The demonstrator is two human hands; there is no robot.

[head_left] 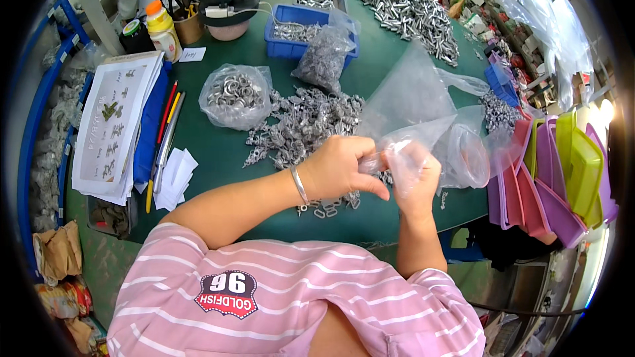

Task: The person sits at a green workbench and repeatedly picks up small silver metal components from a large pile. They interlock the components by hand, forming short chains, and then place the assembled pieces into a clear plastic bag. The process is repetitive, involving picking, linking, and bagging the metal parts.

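A clear plastic bag [405,92] is stretched out above the table, its narrow end pointing away from me. My left hand [334,168], with a silver bangle on the wrist, pinches the bag's near edge, its thumb sticking out. Film from the bag lies over the fingers of my right hand [417,178], which are curled round its edge. The bag looks empty. Just beyond my left hand spreads a heap of small grey metal parts [307,122]. Several small metal loops [325,211] lie below that hand. To the right of the bag sits more crumpled clear plastic [466,155].
Left of the heap is a plastic bag of metal rings [235,94]. Blue bins [278,48] and a small fan [228,0] stand behind. Metal cylinders [410,16] are piled at the far right. Coloured plastic trays [542,178] lean at the right edge; papers [116,125] lie left.
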